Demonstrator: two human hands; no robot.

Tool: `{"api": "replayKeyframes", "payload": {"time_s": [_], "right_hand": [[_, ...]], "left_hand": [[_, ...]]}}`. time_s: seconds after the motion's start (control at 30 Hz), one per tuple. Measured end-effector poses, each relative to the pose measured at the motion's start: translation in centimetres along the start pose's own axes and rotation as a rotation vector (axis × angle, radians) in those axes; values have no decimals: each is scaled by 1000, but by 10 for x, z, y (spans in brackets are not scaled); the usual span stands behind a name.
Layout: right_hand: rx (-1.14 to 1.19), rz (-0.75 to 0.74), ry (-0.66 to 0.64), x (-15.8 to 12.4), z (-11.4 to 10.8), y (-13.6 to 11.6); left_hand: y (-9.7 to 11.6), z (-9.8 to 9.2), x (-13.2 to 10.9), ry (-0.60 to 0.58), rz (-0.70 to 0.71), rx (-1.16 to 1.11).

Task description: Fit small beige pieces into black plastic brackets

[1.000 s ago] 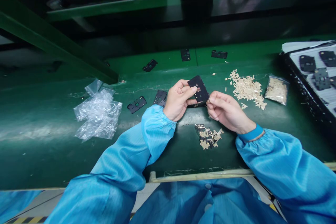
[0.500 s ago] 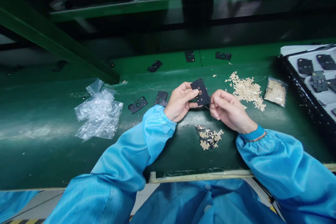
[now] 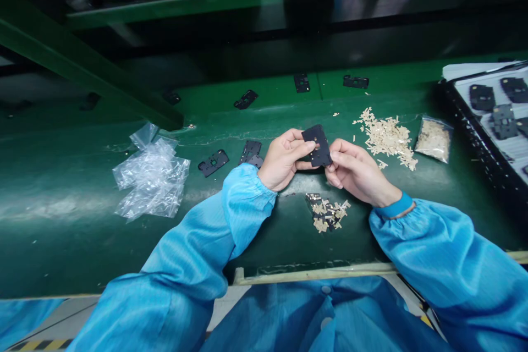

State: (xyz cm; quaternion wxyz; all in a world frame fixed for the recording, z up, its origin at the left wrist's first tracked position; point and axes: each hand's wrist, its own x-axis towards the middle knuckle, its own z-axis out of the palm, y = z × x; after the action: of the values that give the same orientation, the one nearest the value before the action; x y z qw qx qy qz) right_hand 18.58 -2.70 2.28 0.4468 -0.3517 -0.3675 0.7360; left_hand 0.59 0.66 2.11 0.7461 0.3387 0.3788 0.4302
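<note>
My left hand (image 3: 286, 159) is closed on a thin black plastic plate (image 3: 317, 146) with small cut-outs, thumb on its face and fingers behind. The plate is held tilted above the bench. At the plate's right edge, the thumb and bent fingers of my right hand (image 3: 357, 170) pinch its lower corner; whether a tiny piece is also between them is hidden. Below the hands lies a small heap of beige and dark metallic-looking pieces (image 3: 328, 213). A loose pile of small beige strips (image 3: 388, 135) is spread beyond my right hand.
A clear bag of beige pieces (image 3: 434, 140) lies beside a black-edged tray (image 3: 474, 129) holding black plates. Empty-looking clear bags (image 3: 152, 179) are piled at left. More black plates (image 3: 213, 163) lie around the green bench (image 3: 74, 242). A green post (image 3: 94, 71) slants at left.
The black plate has turned slightly, its face more toward me. My right fingers have come up closer against its corner. The view has shifted slightly.
</note>
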Motion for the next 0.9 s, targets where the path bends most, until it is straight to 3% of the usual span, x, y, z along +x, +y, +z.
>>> {"api": "replayKeyframes", "payload": {"time_s": [0.23,0.63,0.9], "right_hand": [[-11,-9,-6,-1,2,0],[-479,-414,189,-5,6,17],[-585,-347,201,-3,-6,3]], "left_hand": [[1,-1,0,-2,7,-9],[-4,9,-5,50,-18,-196],[1,5,0,128,122,-40]]}}
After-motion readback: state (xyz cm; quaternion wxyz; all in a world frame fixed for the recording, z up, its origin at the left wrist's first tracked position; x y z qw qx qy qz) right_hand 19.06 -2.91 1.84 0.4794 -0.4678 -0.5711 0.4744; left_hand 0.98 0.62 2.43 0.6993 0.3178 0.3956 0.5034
